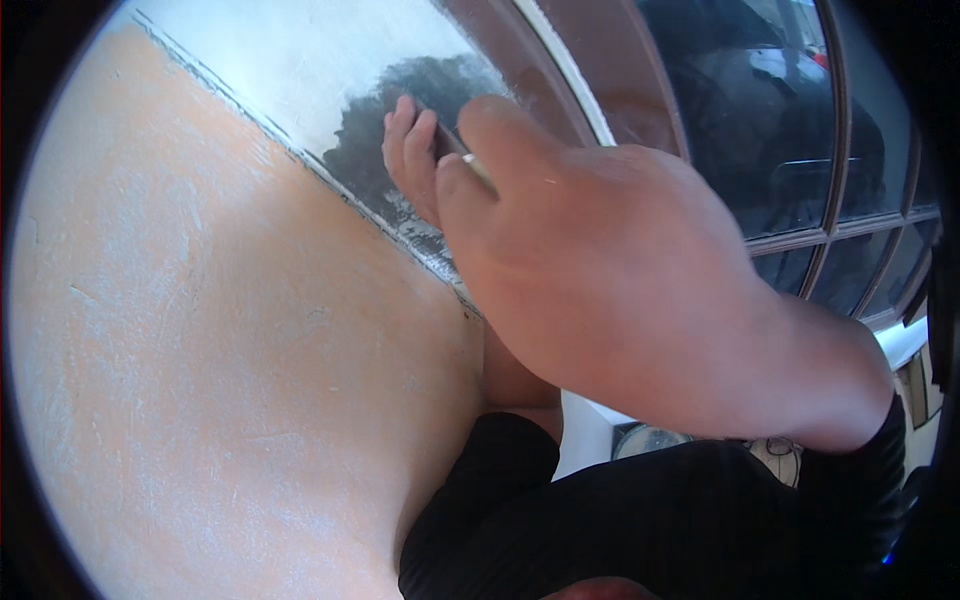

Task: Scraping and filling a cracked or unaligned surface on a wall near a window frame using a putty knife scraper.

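Observation:
My right hand (600,260) is closed around a thin tool (478,168), mostly hidden, with a small pale piece showing between the fingers, over a dark grey, rough-edged patch (376,140) on a white panel (260,60). Behind it, my left hand (410,160) shows bent fingers held close together on that patch, against the dark part of the tool; whether they grip it is hidden. The patch runs down to a cracked seam beside a peach-painted wall (200,350), where white scuffs show.
A brown frame (640,90) with a pale strip borders the panel. To the right is a multi-paned dark glass window or door (760,120) with reflections. Below are my dark-clothed body (640,510), a white ledge (585,430) and a round object (645,445) I cannot make out.

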Tool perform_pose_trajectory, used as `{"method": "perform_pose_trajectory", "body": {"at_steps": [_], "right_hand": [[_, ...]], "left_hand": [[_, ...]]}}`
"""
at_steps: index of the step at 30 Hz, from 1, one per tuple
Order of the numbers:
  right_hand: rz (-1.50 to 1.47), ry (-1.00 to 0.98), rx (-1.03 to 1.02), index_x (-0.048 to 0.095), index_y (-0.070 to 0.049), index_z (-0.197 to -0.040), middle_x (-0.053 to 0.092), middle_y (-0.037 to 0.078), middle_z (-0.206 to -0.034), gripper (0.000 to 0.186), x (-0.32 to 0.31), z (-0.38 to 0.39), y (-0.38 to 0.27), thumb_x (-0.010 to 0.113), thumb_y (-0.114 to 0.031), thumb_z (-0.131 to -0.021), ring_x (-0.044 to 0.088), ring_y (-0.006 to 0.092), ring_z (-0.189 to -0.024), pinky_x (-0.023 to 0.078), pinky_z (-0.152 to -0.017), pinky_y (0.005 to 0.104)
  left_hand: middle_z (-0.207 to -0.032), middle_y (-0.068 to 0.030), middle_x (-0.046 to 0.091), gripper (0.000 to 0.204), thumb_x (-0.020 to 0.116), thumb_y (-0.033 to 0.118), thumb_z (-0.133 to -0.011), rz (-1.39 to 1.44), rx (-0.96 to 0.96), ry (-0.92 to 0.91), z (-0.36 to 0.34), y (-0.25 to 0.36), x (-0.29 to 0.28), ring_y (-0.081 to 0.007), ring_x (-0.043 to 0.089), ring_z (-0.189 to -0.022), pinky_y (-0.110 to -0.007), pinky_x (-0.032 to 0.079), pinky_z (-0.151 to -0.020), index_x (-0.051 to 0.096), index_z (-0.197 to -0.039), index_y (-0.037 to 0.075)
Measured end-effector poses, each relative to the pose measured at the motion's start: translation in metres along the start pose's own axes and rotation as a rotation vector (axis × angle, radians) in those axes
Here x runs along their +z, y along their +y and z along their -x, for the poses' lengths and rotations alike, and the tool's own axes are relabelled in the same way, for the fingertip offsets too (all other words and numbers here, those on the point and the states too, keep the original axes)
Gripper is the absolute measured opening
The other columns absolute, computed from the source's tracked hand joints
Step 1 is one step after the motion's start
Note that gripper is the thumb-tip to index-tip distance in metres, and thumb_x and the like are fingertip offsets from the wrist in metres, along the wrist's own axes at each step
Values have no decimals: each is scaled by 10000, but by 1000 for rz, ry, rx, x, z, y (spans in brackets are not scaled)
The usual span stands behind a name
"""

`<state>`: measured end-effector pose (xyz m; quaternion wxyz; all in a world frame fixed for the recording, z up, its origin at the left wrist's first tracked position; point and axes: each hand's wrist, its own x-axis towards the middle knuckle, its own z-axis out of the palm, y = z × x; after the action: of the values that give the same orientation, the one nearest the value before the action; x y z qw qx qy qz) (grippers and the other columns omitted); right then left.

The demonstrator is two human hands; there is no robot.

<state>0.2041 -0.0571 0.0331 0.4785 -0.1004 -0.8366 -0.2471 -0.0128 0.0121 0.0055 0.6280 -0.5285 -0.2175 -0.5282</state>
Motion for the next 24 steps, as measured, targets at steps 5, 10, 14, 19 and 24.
{"method": "perform_pose_trajectory", "body": {"at_steps": [5,10,14,19,24], "right_hand": [[-274,101,161,682,48,-967,607,116,-878,222,7,6,1,678,-39,-763,709,250,-686,584,-585,349],[-327,19,238,636,-86,-1229,580,124,-990,398,-4,38,27,674,-24,-838,668,321,-770,542,-655,372],[-425,26,319,647,-70,-1232,605,156,-1093,394,-2,58,34,680,-9,-843,678,355,-835,553,-707,372],[-517,104,368,655,-78,-1252,630,162,-1114,435,3,72,38,682,2,-825,687,359,-887,561,-737,379],[-595,102,402,672,-84,-1231,648,156,-1010,431,12,81,39,700,4,-809,685,316,-789,553,-657,365]], "left_hand": [[-1228,-178,641,337,473,316,-1036,33,-70,32,12,4,20,-385,590,-1154,-535,433,-1019,640,-1124,37],[-1239,-154,644,493,396,489,-1038,20,-75,-70,0,14,4,-393,583,-1165,-533,396,-1020,653,-1138,80],[-1235,-158,667,610,358,555,-1033,0,49,-259,-15,23,2,-394,606,-1162,-483,433,-996,678,-1159,52],[-1215,-148,682,635,339,582,-1026,-30,121,-405,-24,22,-8,-376,625,-1142,-482,441,-974,690,-1161,71],[-1231,-146,661,650,358,629,-999,6,137,-395,-14,18,-8,-367,614,-1131,-472,460,-939,699,-1171,103]]}}
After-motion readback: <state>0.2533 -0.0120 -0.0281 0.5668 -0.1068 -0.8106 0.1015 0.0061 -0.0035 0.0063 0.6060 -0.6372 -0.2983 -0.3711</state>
